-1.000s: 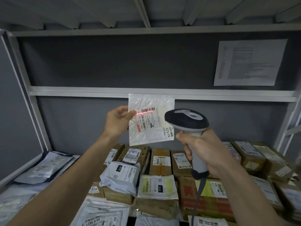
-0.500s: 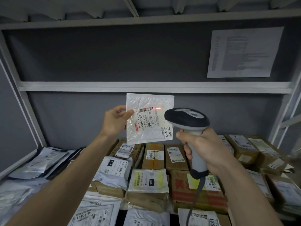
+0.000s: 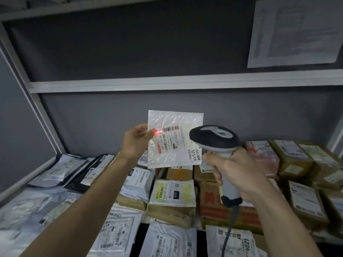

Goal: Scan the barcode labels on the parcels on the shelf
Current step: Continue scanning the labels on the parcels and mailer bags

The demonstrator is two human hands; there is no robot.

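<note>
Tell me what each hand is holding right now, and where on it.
The left hand pinches the white parcel by its left edge, beside the barcode. The right hand grips the scanner around its handle, below the head.

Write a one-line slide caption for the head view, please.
Left hand holds up a white parcel while right hand aims the scanner at its barcode.

Both forearms raised, left hand (image 3: 136,140) pinching with thumb forward, right hand (image 3: 239,175) curled in fist grip
</note>
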